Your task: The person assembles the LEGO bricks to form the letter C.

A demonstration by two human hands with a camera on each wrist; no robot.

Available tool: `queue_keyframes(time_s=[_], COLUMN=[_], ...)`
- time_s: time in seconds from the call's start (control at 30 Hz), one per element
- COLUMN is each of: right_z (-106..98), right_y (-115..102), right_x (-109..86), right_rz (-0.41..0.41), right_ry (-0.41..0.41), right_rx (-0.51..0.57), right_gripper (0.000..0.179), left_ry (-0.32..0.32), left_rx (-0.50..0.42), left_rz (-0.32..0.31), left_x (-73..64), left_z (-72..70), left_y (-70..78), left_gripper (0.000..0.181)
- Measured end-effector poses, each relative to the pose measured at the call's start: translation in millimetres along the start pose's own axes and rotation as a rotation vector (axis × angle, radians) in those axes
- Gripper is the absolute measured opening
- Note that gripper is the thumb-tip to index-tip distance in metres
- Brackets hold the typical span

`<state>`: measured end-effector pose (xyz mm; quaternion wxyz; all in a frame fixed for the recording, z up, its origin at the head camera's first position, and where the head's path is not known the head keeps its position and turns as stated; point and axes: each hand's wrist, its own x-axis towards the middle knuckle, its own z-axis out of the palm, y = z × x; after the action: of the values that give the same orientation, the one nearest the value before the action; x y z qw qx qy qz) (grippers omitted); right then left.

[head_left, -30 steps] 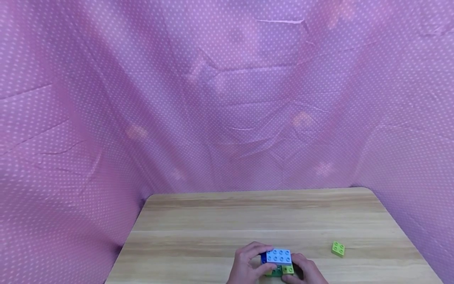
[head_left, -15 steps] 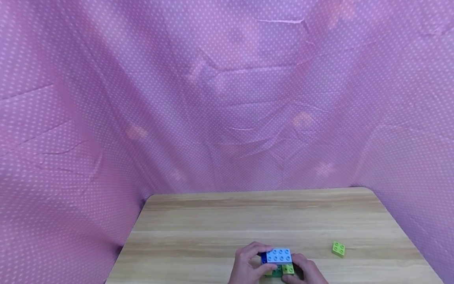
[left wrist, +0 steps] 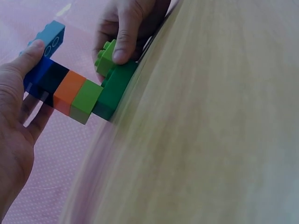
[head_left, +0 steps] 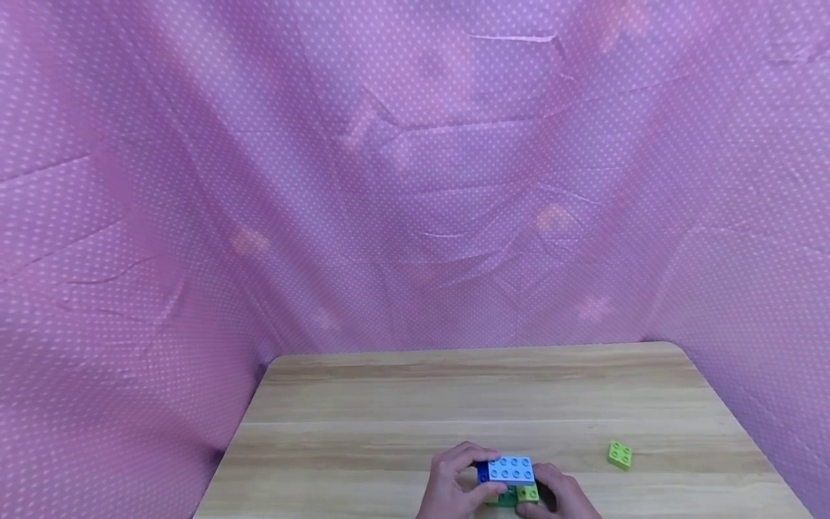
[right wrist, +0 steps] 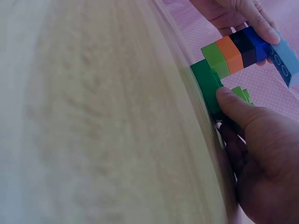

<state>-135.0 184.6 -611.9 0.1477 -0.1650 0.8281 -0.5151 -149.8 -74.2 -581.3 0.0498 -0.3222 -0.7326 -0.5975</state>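
A tower of toy building bricks, light green, orange [left wrist: 69, 92], black and dark blue [right wrist: 256, 44] from the bottom up, rises from one end of a dark green base brick [left wrist: 114, 91]. Across its top a light blue brick [head_left: 511, 468] juts out to the right. My left hand [head_left: 452, 483] pinches the tower near the dark blue brick, thumb towards me and fingers behind. My right hand [head_left: 560, 494] grips the other end of the base, where a light green brick [left wrist: 107, 58] sits. Whether the tower is fully seated on the base, I cannot tell.
A loose light green brick [head_left: 619, 455] lies on the wooden table [head_left: 389, 404] to the right, beyond my right hand. Pink dotted cloth [head_left: 415, 180] hangs round the back and sides. The bricks stand close to the table's near edge.
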Motion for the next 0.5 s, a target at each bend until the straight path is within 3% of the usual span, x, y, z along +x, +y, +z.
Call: queue_keyframes(time_s=[0.17, 0.27, 0.37, 0.5], right_z=[-6, -10, -14, -22], right_y=[-6, -8, -7, -3], right_x=[-3.2, -7.2, -11.9, -16.6], right_rz=[0.012, -0.02, -0.114, -0.173], right_ry=[-0.044, -0.018, 0.138, 0.497], right_rx=[0.072, 0.081, -0.017, -0.255], right_gripper=[0.05, 0.046, 0.039, 0.032], left_ry=[-0.001, 0.002, 0.01, 0.021], left_rx=[-0.012, -0.006, 0.022, 0.045], left_rz=[-0.068, -0.072, -0.029, -0.013], left_x=[-1.2, -1.8, -1.7, -1.6], left_z=[1.3, 1.8, 2.1, 1.5], left_y=[2.5, 2.4, 1.7, 1.7], left_gripper=[0.037, 0.037, 0.037, 0.037])
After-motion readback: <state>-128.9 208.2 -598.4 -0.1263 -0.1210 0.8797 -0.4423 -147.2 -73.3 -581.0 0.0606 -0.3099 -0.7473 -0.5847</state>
